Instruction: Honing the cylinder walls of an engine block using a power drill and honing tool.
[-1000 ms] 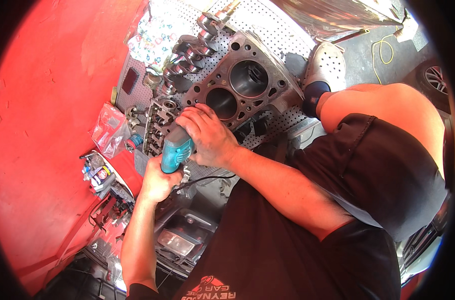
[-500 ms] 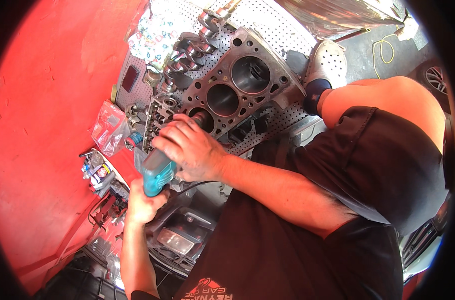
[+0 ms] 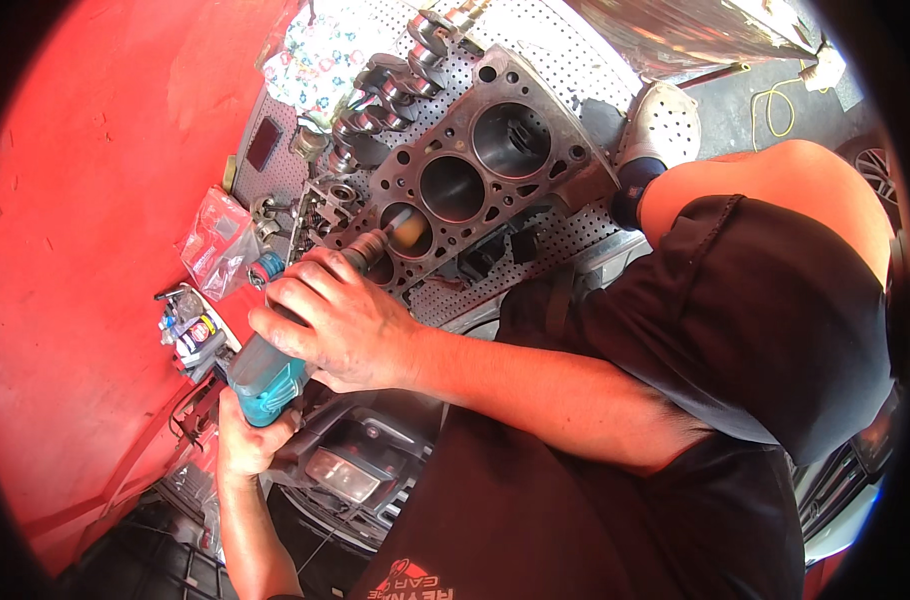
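A teal and grey power drill (image 3: 265, 378) points up and right at an engine block (image 3: 560, 105). My right hand (image 3: 340, 325) wraps over the front of its body, behind the dark chuck (image 3: 365, 248). My left hand (image 3: 245, 435) is closed round its rear handle. A blurred, tan-orange attachment (image 3: 408, 232) extends from the drill at the mouth of one cylinder bore; its exact kind cannot be made out. Two open bores lie further up the block, and another is partly hidden by the drill and my right hand.
A crankshaft (image 3: 387, 92) lies beside the block on a perforated metal surface (image 3: 565, 40). Nearby are a floral cloth (image 3: 320, 60), a phone (image 3: 264, 143), a piston (image 3: 309, 143) and a plastic bag (image 3: 218, 245). A red wall (image 3: 85, 220) rises at left; a car headlight (image 3: 343, 476) sits below.
Both hands and the drill have moved down and left, away from the block. The attachment, hidden half a second ago, now shows as a blur at the bore.
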Tool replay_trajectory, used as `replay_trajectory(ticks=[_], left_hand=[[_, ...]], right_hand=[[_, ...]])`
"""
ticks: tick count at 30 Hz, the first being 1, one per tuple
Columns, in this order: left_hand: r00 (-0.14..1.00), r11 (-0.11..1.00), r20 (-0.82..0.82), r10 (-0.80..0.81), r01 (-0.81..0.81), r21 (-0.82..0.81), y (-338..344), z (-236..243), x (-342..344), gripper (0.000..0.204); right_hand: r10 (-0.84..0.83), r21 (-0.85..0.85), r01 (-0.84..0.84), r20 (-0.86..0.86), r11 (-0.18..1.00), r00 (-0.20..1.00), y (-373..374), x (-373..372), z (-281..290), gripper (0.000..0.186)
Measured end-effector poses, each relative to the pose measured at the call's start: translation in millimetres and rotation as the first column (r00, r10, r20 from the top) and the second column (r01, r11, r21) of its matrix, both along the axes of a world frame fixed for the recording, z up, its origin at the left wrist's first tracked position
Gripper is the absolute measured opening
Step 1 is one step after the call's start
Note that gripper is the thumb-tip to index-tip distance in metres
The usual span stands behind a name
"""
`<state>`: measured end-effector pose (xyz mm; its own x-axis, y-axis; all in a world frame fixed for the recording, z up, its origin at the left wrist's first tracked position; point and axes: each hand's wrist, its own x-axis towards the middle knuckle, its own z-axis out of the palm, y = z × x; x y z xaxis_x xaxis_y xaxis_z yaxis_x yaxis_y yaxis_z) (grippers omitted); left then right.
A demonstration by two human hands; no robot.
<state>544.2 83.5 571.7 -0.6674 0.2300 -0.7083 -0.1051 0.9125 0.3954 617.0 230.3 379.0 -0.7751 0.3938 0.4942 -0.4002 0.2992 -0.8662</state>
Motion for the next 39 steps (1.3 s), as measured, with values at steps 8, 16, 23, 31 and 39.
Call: replay_trajectory(ticks=[8, 16, 23, 31, 39], left_hand=[[0.998, 0.998, 0.039, 0.058, -0.058, 0.003, -9.1, 3.0, -2.4, 0.033], [0.988, 0.989, 0.085, 0.128, -0.133, 0.056, -17.5, 2.9, 6.1, 0.042], [0.975, 0.976, 0.087, 0.207, -0.211, 0.046, -29.1, 0.6, 15.7, 0.044], [0.944, 0.948, 0.188, 0.269, -0.294, 0.122, -33.8, -6.0, 25.1, 0.043], [0.963, 0.963, 0.133, 0.235, -0.249, 0.1, -29.0, -3.5, 21.2, 0.039]], right_hand=[[0.037, 0.007, -0.037, 0.03, 0.999, 0.999, -7.1, -1.1, 4.5, 0.072], [0.054, 0.024, -0.055, 0.034, 0.998, 0.998, -12.7, 0.9, 6.5, 0.071], [0.143, 0.035, -0.146, 0.068, 0.989, 0.987, -10.4, 8.1, 9.4, 0.072], [0.19, 0.052, -0.193, 0.046, 0.98, 0.981, -6.6, 12.1, 7.2, 0.072], [0.179, 0.04, -0.18, 0.029, 0.983, 0.983, -8.4, 5.4, 6.2, 0.072]])
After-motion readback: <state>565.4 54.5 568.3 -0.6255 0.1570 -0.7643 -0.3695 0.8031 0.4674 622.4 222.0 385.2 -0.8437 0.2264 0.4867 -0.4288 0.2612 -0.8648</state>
